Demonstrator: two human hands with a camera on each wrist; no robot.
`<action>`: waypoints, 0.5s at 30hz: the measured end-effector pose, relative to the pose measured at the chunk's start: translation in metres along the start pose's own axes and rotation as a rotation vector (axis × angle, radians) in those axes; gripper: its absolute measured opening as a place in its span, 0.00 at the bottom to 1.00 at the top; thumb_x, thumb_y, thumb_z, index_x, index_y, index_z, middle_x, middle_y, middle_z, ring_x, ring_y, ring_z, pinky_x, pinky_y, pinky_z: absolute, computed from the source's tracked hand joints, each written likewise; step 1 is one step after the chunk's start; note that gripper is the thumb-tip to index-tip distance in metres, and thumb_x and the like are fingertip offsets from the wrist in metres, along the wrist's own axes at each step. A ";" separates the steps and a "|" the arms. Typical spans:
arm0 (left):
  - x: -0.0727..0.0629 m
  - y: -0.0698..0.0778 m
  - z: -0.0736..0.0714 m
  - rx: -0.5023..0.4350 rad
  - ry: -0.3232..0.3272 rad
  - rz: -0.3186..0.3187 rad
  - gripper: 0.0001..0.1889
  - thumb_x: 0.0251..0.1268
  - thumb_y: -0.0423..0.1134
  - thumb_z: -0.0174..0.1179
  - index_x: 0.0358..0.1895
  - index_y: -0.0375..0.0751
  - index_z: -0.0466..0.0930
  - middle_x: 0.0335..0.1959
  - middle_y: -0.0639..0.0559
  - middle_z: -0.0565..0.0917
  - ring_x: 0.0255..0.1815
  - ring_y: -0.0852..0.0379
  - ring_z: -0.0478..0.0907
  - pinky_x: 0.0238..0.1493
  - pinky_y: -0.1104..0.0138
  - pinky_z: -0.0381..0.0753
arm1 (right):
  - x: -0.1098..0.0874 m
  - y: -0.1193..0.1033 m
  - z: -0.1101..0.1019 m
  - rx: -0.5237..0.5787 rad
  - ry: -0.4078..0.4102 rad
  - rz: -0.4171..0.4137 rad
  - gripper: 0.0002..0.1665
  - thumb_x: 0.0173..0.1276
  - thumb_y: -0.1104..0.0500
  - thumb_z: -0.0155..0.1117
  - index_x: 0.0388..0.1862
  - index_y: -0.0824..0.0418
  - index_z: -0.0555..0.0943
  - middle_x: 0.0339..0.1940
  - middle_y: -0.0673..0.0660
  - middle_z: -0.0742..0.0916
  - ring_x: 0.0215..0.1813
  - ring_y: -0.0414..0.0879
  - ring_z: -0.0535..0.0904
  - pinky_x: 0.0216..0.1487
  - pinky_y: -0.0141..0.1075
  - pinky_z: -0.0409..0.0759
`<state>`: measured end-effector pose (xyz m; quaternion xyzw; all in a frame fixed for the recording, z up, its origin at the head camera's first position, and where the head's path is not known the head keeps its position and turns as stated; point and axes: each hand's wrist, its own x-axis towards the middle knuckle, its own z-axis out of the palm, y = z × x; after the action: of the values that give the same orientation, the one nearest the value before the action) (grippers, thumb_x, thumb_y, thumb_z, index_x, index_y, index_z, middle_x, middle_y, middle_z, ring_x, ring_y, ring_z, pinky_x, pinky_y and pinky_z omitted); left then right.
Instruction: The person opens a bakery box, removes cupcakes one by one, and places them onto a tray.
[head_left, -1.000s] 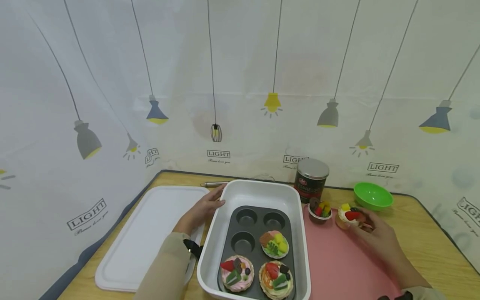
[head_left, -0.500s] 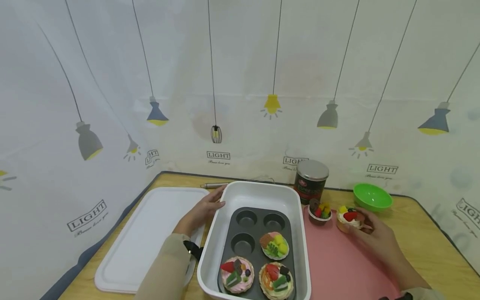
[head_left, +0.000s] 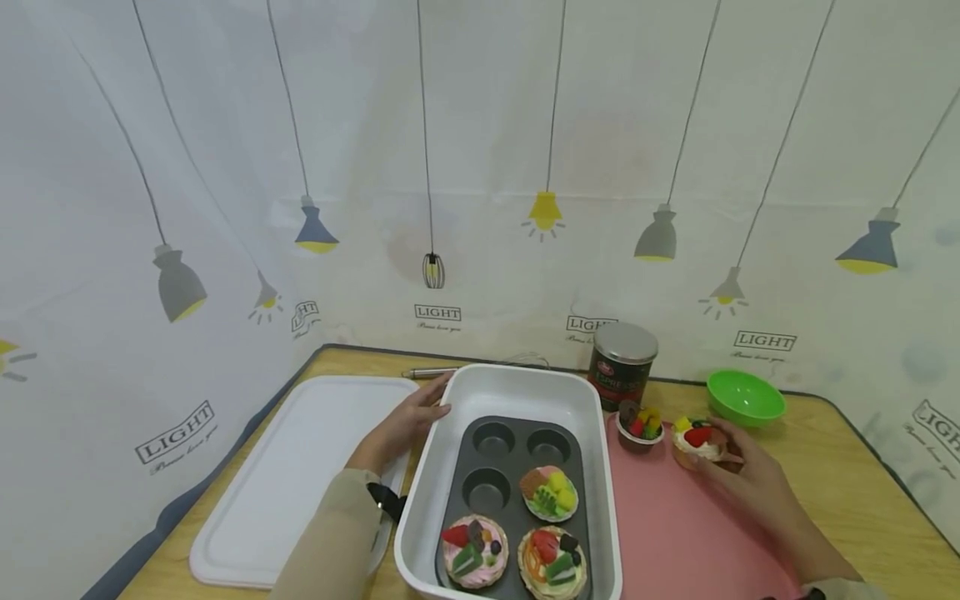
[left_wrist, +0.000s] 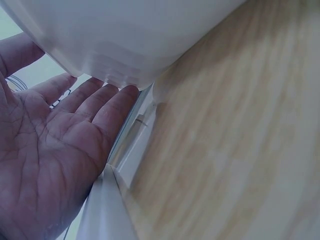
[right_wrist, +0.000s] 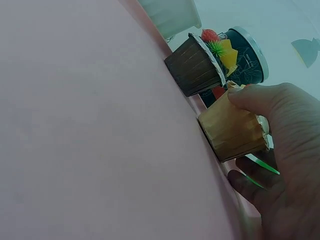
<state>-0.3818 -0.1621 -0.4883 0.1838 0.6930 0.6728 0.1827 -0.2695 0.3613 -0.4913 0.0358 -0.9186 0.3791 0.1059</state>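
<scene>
A white rectangular pan (head_left: 517, 387) holds a dark muffin tin (head_left: 517, 446) with a pink-creamed fruit tart (head_left: 476, 552), a yellow-creamed fruit tart (head_left: 552, 563) and a smaller fruit cupcake (head_left: 549, 493) in its cups. My left hand (head_left: 408, 423) touches the pan's left outer wall; the left wrist view has its fingers (left_wrist: 107, 100) extended against that wall. On the pink mat's far right part, my right hand (head_left: 753, 479) pinches a strawberry-topped cupcake (head_left: 697, 442) with a tan wrapper (right_wrist: 232, 127). Beside it stands a brown-cupped fruit cupcake (head_left: 640, 427).
A white lid-like tray (head_left: 292, 475) lies left of the pan. Behind are a whisk (head_left: 431, 370) and an espresso tin (head_left: 621, 367). A green bowl (head_left: 746, 398) stands beyond my right hand. The pink mat (head_left: 682, 533) lies right of the pan, on the wooden table (head_left: 847, 475).
</scene>
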 end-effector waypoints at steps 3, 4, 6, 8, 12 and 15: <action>0.000 0.000 0.000 -0.006 0.008 -0.009 0.36 0.73 0.40 0.55 0.81 0.55 0.52 0.81 0.50 0.55 0.78 0.44 0.58 0.71 0.48 0.65 | 0.000 -0.001 0.000 -0.007 0.004 -0.029 0.50 0.67 0.45 0.71 0.78 0.65 0.60 0.64 0.71 0.75 0.58 0.67 0.78 0.44 0.23 0.78; 0.000 0.000 0.000 -0.007 0.009 -0.010 0.36 0.73 0.40 0.55 0.81 0.55 0.52 0.81 0.50 0.55 0.78 0.44 0.58 0.71 0.47 0.65 | 0.000 -0.001 0.000 -0.004 0.008 -0.042 0.49 0.67 0.46 0.72 0.77 0.65 0.60 0.64 0.71 0.75 0.57 0.67 0.78 0.44 0.24 0.78; 0.001 0.000 0.000 -0.007 0.011 -0.007 0.36 0.73 0.41 0.56 0.81 0.54 0.52 0.81 0.49 0.55 0.78 0.43 0.58 0.71 0.47 0.65 | 0.001 -0.001 0.000 0.000 0.013 -0.057 0.49 0.67 0.48 0.72 0.77 0.66 0.61 0.63 0.71 0.76 0.56 0.67 0.79 0.44 0.25 0.79; 0.000 0.000 0.001 -0.008 0.015 -0.007 0.36 0.73 0.41 0.56 0.81 0.55 0.53 0.81 0.50 0.56 0.77 0.44 0.59 0.70 0.47 0.66 | 0.001 0.000 0.000 -0.004 0.007 -0.056 0.49 0.67 0.47 0.72 0.77 0.66 0.60 0.63 0.72 0.76 0.56 0.67 0.78 0.44 0.26 0.79; -0.001 0.000 0.000 -0.006 0.021 -0.013 0.35 0.74 0.42 0.57 0.80 0.58 0.55 0.80 0.52 0.57 0.77 0.46 0.60 0.70 0.48 0.67 | 0.002 -0.001 -0.002 -0.009 -0.026 -0.011 0.52 0.68 0.41 0.68 0.79 0.64 0.57 0.67 0.73 0.73 0.59 0.67 0.77 0.48 0.36 0.81; 0.000 0.000 0.000 -0.004 0.016 -0.010 0.35 0.75 0.41 0.56 0.80 0.58 0.54 0.80 0.52 0.57 0.77 0.46 0.59 0.70 0.49 0.67 | 0.003 -0.002 -0.005 -0.007 -0.039 -0.005 0.52 0.70 0.39 0.66 0.81 0.61 0.55 0.69 0.73 0.72 0.61 0.69 0.75 0.52 0.47 0.82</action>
<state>-0.3820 -0.1624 -0.4880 0.1747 0.6941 0.6745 0.1811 -0.2712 0.3633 -0.4858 0.0452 -0.9218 0.3747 0.0889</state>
